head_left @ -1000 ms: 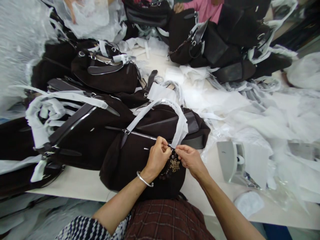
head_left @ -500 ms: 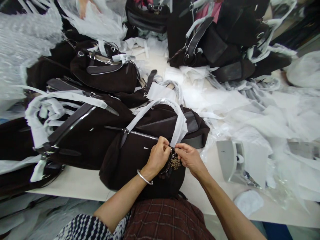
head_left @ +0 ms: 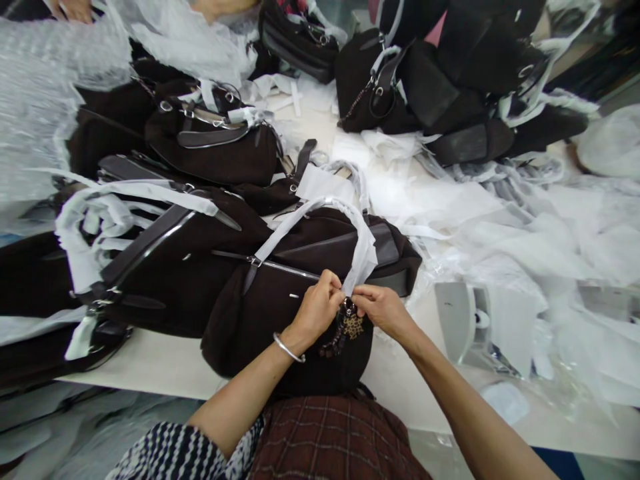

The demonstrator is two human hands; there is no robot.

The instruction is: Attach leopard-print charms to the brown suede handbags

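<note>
A dark brown handbag lies in front of me, its arched handle wrapped in white paper. My left hand is closed in a pinch at the handle's lower right end. From the other side, my right hand pinches the same spot with thumb and forefinger. Just below the fingertips hangs a gold-coloured openwork charm on a dark ring. Beside it a dark beaded strand rests against the bag. The exact bit between my fingertips is mostly hidden.
Another dark handbag touches this one on the left. More bags lie behind, with a stack at the back right. White wrapping sheets cover the table's right side near a grey-white box-like object. Another person's hand shows at top left.
The view has shifted slightly. Both hands stay pinched at the handle's end, and the ring above the charm shows more plainly. Another person's hand has come into view at top left.
</note>
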